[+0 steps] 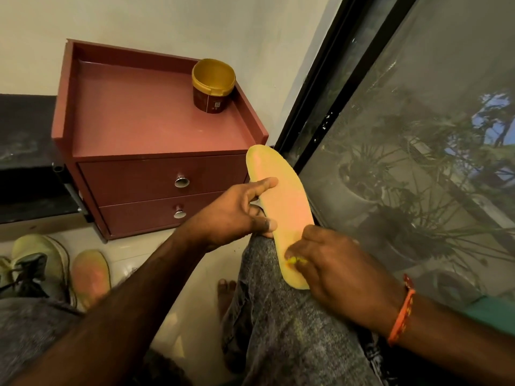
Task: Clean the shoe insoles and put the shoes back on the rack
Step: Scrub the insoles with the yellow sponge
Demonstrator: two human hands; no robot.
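To your right, a large dark-framed window [418, 135] fills that side of the view, with potted plants dim behind its mesh. Ahead of you, against the pale wall, stands a reddish-brown cabinet [156, 140] with two drawers, each with a round metal knob. On its rimmed top, near the back right corner, sits an open gold-lipped tub [213, 84].

You are seated; your right knee, in grey jeans [278, 316], rises in the middle of the view, and your bare foot shows on the pale floor beside it.

At the lower left, on the floor, lies a pale yellow-green shoe [39, 263] with dark laces, and just beside it a second insole [90, 274].

The yellow insole [281, 199] you are cleaning lies lengthwise over your right knee, its toe end pointing toward the cabinet's corner. Your left hand [237, 215] grips its left edge around the middle, thumb on top and fingers curled beneath. Your right hand [334, 266], an orange band [401, 310] on its wrist, presses a small yellow piece [294, 259], too small to identify, against the heel end, pinched in curled fingers.
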